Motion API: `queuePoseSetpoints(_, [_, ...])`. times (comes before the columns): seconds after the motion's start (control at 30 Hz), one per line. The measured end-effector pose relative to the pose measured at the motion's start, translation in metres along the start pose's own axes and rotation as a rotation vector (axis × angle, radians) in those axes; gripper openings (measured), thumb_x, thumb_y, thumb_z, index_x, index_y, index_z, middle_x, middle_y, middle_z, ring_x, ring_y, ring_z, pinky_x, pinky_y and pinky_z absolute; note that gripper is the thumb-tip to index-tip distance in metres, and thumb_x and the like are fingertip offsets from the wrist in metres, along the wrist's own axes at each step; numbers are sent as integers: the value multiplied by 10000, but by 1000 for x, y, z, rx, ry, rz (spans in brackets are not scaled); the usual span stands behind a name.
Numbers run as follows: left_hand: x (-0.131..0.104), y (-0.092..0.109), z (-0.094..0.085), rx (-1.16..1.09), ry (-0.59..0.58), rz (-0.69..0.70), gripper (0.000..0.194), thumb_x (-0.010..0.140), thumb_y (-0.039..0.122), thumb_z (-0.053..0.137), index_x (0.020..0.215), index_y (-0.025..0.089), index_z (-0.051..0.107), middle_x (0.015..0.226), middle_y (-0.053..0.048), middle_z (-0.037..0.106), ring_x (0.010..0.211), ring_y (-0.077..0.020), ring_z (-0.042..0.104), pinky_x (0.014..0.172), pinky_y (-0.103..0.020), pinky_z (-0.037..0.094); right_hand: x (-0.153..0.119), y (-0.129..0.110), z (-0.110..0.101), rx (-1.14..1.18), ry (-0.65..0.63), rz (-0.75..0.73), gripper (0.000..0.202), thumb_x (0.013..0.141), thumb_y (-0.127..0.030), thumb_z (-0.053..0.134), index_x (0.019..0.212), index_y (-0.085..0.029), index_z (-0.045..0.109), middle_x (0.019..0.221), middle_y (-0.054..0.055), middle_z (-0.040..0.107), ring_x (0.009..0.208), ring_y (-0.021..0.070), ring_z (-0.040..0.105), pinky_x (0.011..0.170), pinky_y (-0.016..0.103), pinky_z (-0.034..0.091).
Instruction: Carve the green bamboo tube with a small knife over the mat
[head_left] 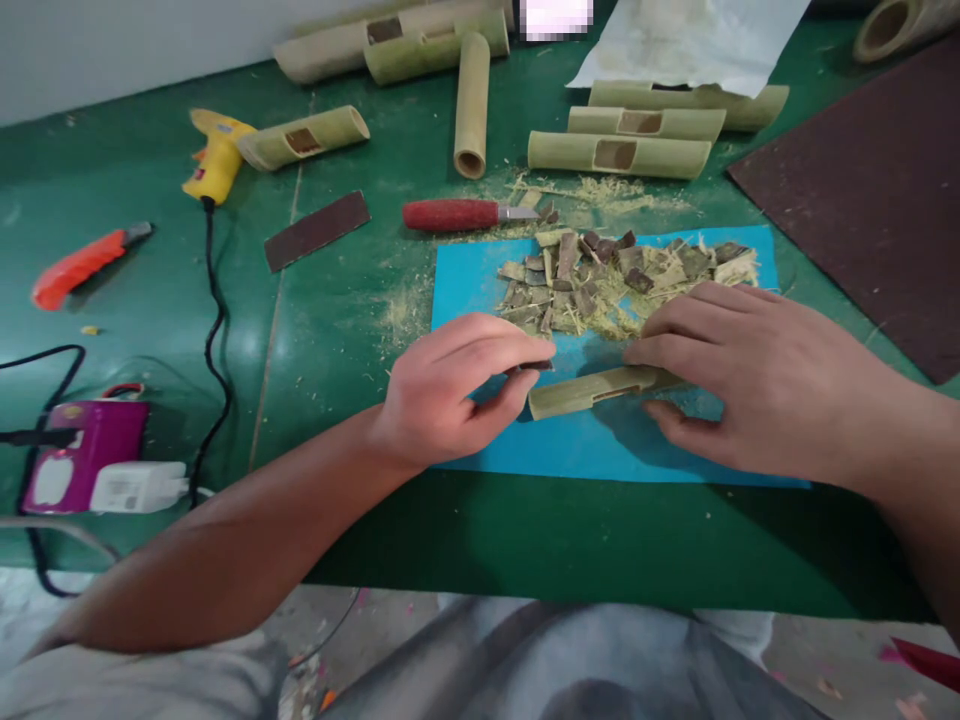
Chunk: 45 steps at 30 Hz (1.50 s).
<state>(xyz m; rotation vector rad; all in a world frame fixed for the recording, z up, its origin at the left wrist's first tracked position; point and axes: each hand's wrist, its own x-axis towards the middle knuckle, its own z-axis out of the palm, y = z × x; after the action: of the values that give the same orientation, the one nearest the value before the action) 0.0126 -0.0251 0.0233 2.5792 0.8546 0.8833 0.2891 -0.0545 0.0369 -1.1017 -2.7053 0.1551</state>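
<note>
A short bamboo tube [564, 394] with a notch cut in its side lies slanted over the blue sheet [480, 440]. My right hand [757, 375] grips its right end between fingers and thumb; that end is hidden under the fingers. Just off the tube's left end, my left hand [469, 390] is closed in a pinch on a small dark piece of sandpaper [541, 366], mostly covered by the fingertips. Behind both hands, bamboo scraps [592, 275] and pale dust are heaped on the sheet. A red-handled carving knife [454, 214] rests beyond the sheet's far edge.
Several notched bamboo tubes [619, 155] lie at the back. To the left are a yellow glue gun [217, 155], an orange utility knife [82, 268], a dark sandpaper strip [318, 230] and a purple power adapter [94, 450] with cables. A large brown sheet [870, 190] covers the right.
</note>
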Motion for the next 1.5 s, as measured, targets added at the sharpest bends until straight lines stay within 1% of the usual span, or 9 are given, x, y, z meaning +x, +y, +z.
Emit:
queuePoseSetpoints(0.1, [0,1,-1,36,74,-24,216,922,130,580,1079,224,695,982,-39,761,875,-170,724,797,-301,616,-3,4,1,-55,-41,2,254,890,-314,498,1008,-183,681,1003,132,667,898,299,600,750,459,477])
queuePoseSetpoints(0.23, [0,0,1,23,168,-10,176,922,112,596,1050,200,678,910,-30,741,821,-155,706,759,-291,602,-3,2,3,22,-43,24,212,895,-293,494,968,-198,670,941,100,670,862,267,617,722,408,476])
queuePoseSetpoints(0.4, [0,-7,6,75,276,-78,140,916,130,633,1037,200,646,932,-16,723,770,-120,676,761,-270,592,0,-22,7,88,83,233,169,897,-303,527,903,-180,644,869,89,647,758,223,612,626,348,457])
queuePoseSetpoints(0.47, [1,-9,7,117,240,-139,103,932,162,618,1023,196,650,922,-12,722,785,-127,678,778,-275,585,0,-32,10,122,98,329,143,892,-316,540,856,-205,622,813,50,627,637,170,560,551,311,412])
queuePoseSetpoints(0.57, [4,-11,8,173,132,-210,109,956,215,584,1022,190,667,924,-21,722,837,-148,679,800,-283,569,2,-43,16,149,87,420,141,881,-325,543,855,-204,611,789,37,620,582,150,531,509,298,360])
queuePoseSetpoints(0.67, [5,-13,9,184,87,-224,134,957,226,581,1042,192,679,935,-21,726,843,-151,676,807,-273,558,4,-49,21,164,51,462,150,862,-338,554,871,-201,614,753,28,612,554,148,510,496,297,316])
queuePoseSetpoints(0.93, [7,-13,10,160,84,-244,105,917,202,651,1002,197,713,903,-1,740,820,-142,689,778,-241,556,5,-55,23,161,-8,464,182,868,-350,560,946,-197,623,811,40,667,550,150,523,487,292,266])
queuePoseSetpoints(1.27, [3,-14,11,144,2,-320,101,940,230,598,1019,197,652,894,-9,715,778,-136,666,702,-225,545,4,-55,26,169,-13,490,175,871,-360,548,925,-206,610,807,31,678,565,154,552,490,294,246])
queuePoseSetpoints(1.5, [3,-16,14,130,48,-325,106,934,188,590,1021,192,652,914,-4,726,789,-122,680,718,-207,555,6,-56,26,170,-17,496,170,874,-343,549,926,-194,614,787,34,672,559,157,549,488,300,248])
